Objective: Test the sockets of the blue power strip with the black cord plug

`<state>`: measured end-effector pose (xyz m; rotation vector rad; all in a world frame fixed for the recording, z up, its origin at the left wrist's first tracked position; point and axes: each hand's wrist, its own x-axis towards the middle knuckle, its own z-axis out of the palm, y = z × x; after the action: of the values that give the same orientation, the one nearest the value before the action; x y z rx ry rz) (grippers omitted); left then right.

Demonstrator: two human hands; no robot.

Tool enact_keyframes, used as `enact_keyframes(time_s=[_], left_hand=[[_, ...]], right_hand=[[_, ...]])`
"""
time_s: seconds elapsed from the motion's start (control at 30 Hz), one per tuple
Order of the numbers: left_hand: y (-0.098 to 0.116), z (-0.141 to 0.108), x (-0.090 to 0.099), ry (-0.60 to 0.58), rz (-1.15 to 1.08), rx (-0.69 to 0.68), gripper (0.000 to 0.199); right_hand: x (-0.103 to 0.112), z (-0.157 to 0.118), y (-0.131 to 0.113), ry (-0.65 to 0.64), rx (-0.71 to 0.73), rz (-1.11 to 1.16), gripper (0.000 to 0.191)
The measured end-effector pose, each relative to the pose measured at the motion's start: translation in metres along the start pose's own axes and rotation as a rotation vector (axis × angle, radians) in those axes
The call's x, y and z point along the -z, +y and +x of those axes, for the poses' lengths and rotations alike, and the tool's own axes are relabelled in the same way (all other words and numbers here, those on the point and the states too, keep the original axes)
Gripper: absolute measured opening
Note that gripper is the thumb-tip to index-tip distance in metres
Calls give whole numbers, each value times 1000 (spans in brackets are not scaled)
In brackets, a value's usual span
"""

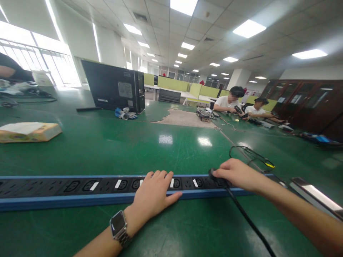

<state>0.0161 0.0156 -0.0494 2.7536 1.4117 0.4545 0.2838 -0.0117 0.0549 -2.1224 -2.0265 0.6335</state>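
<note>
Two bare hands meet a long blue-and-black power strip (107,186), its long axis running left to right across the lower frame. At lower centre, the left hand (155,192) lies palm down across it, thumb spread. Right of centre, the right hand (235,175) pinches a black plug (212,174) at its fingertips' left, over the strip's sockets; whether it is seated cannot be told.

We find the green surface (120,157) smooth and glossy. The power strip (104,186) has a blue frame (80,200) like painted metal and sockets (71,186) of matt black plastic. The cable (244,216) looks rubbery; the watch bracelet (124,240) is of shiny metal.
</note>
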Motion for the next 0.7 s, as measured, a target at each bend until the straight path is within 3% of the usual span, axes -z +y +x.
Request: enact_keyframes(time_s=[0.1, 0.23, 0.47, 0.7], left_hand=[[1, -1, 0, 6, -2, -1, 59], [2, -1, 2, 15, -8, -4, 57], [2, -1, 1, 22, -10, -6, 58], [3, -1, -1, 36, -10, 5, 57]], right_hand=[[-30, 13, -33, -68, 50, 48, 41], [-55, 33, -48, -75, 44, 60, 38], [-57, 38, -42, -77, 5, 58, 38], [-68, 39, -57, -34, 48, 4, 34]])
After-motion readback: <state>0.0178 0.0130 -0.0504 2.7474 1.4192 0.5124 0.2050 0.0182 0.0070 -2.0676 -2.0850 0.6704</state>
